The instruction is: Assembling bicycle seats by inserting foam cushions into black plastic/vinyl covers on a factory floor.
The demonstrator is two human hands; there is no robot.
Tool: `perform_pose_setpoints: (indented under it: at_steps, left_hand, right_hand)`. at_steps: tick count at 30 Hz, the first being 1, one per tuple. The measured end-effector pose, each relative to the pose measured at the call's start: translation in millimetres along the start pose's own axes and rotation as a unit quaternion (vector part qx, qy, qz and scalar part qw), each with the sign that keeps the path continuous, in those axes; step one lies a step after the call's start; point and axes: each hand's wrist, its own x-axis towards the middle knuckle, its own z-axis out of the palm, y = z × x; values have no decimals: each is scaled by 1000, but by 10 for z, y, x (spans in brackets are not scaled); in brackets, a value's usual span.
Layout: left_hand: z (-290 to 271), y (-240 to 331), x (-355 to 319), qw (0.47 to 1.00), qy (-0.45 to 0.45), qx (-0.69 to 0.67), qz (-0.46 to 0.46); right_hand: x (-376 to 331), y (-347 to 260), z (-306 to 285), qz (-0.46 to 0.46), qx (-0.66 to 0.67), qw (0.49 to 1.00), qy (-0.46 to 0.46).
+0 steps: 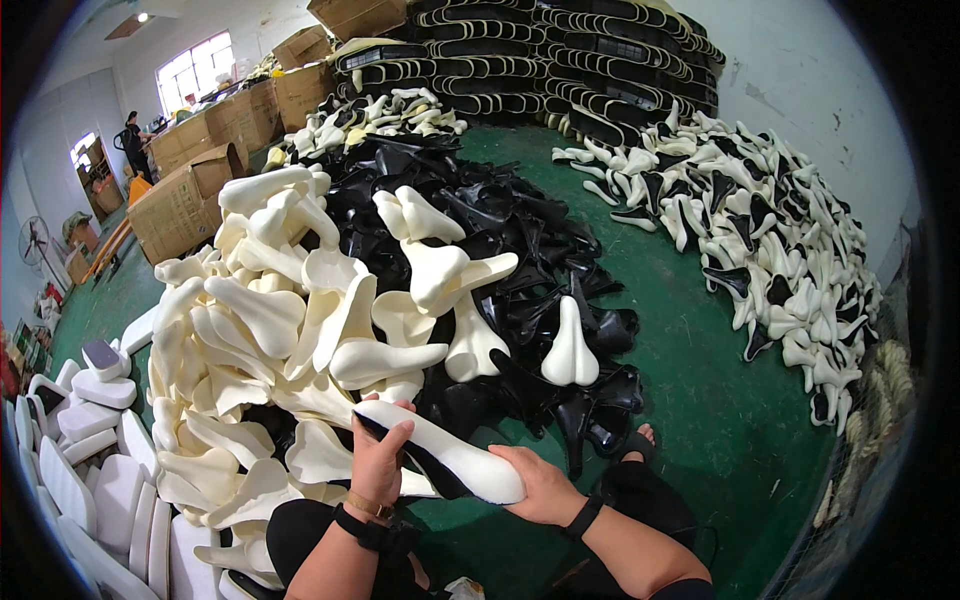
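A white foam bicycle saddle pad with a black plastic base point(445, 455) lies across both hands above my lap. My left hand point(378, 460) grips its wide end, thumb over the foam. My right hand point(540, 485) holds the narrow nose end from below. Both wrists wear black bands. Just ahead spreads a big heap of cream foam saddle pads point(290, 330) on the left and a heap of black plastic saddle bases point(500, 240) in the middle.
A second pile of white and black saddles point(770, 230) runs along the right wall on the green floor point(700, 390). Stacked black saddles point(560, 50) and cardboard boxes point(190, 190) stand behind. White foam blocks point(90, 470) sit at the left. A person stands far back left.
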Motion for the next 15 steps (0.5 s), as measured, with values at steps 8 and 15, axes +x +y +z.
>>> perform_pose_setpoints:
  at_steps: [8,15]
  left_hand:
    - [120,144,-36,991,-129,11,-33]
    - [107,22,-80,968,-176,-60,-166]
  right_hand:
    - [-42,80,-62,43,156,987,-20]
    - [-20,-51,-127,173,433,883,-41]
